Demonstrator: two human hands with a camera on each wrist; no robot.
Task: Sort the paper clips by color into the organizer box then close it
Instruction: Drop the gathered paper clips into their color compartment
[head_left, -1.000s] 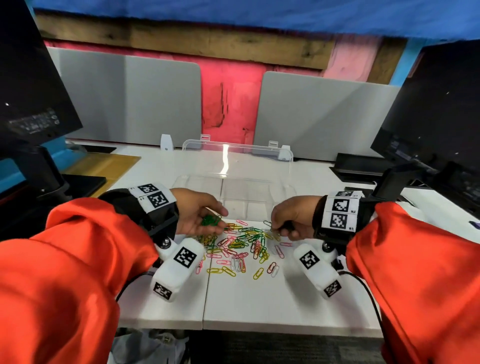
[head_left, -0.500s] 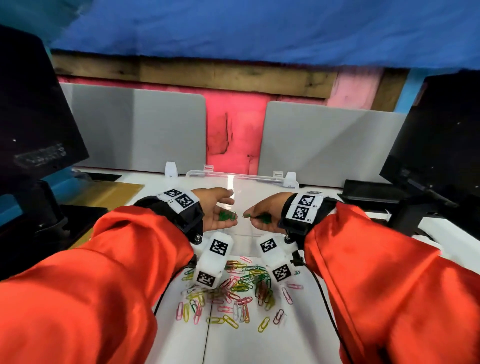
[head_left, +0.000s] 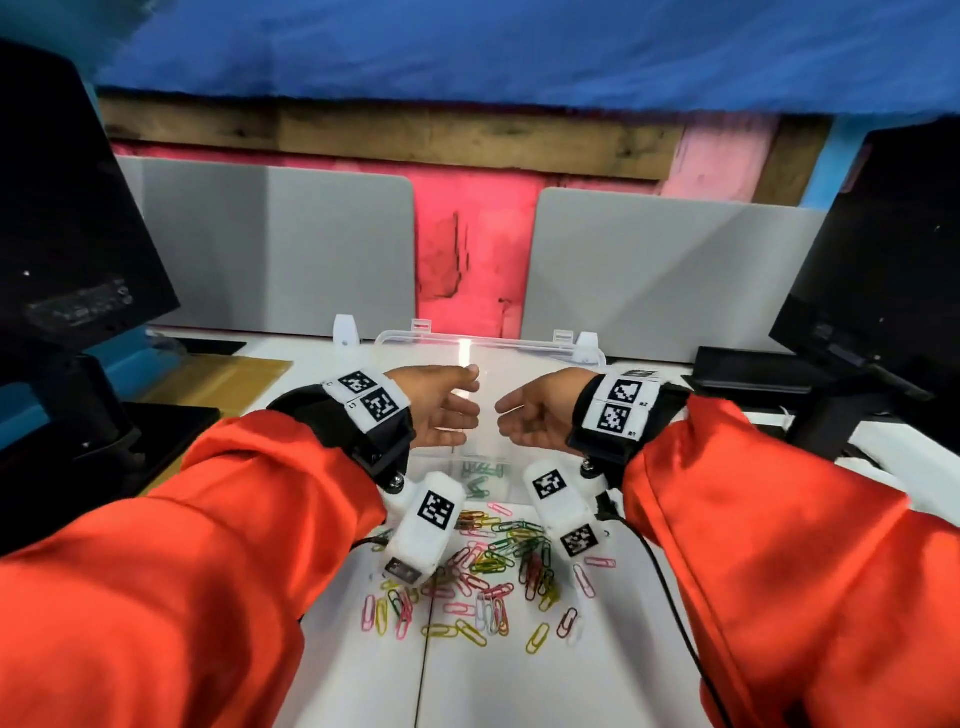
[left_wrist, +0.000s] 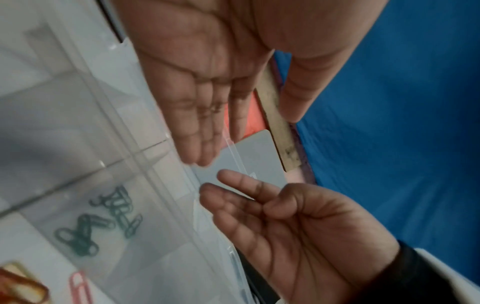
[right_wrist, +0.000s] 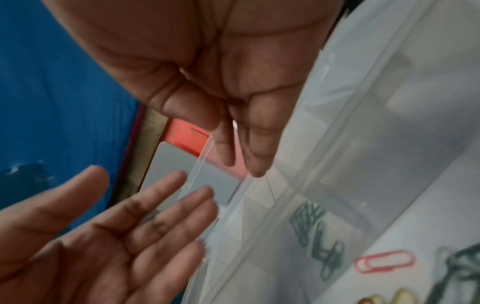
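We see a white desk (head_left: 519, 691) made of two tops butted together, a dark seam running toward us. On it, near the front, lies a loose pile of paper clips (head_left: 483, 577) in pink, yellow, green, red and white, a few scattered apart at the edges. Just behind the pile sits the clear organizer box (head_left: 491, 358), its lid open toward the back. Two dark monitor stands (head_left: 104, 415) rest at the desk's left and right sides, and a yellow-brown sheet (head_left: 218, 374) lies at the left rear

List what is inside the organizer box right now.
A small cluster of green paper clips lies in one near compartment of the organizer box. Other visible compartments look empty; the hands cover some.
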